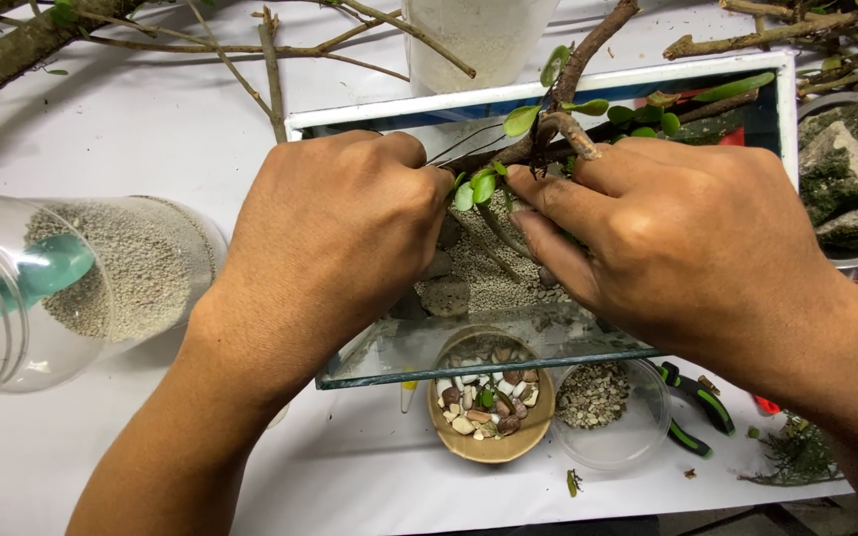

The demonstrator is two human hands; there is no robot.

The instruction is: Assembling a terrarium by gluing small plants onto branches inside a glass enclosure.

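Where both hands meet over the glass tank (489, 369), a small leafy plant (538, 139) is held between them, seen from the head view only. The left hand (335, 238) is curled, knuckles up, its fingers (419, 184) drawn together at the plant's near-left end, where a few green leaves show just beyond the fingertips. The right hand (692, 238) lies on the right, its fingers (548, 194) pinched together on the woody stem. Whether the left fingers are actually clamped on the stem cannot be told; the grip itself is hidden under the knuckles.

The plant's long axis runs from near-left to far-right: the base sits between the fingertips over the pale gravel bed (494, 273) inside the tank, and the stem rises away toward the far rim and beyond it. The stem is thus met by both hands at nearly the same spot, the right hand slightly farther along it.

Noted round about on the white tabletop (151, 129):
- a clear jar of grey grit (121, 268) lying on its side at left, with a teal scoop (37, 278) in it
- a tan bowl of mixed pebbles (489, 402) just near of the tank
- a clear cup of fine gravel (598, 397) beside that bowl
- green-handled pliers (697, 402) at near right
- mossy stones (846, 179) in a metal dish at far right
- bare branches (270, 60) across the far side
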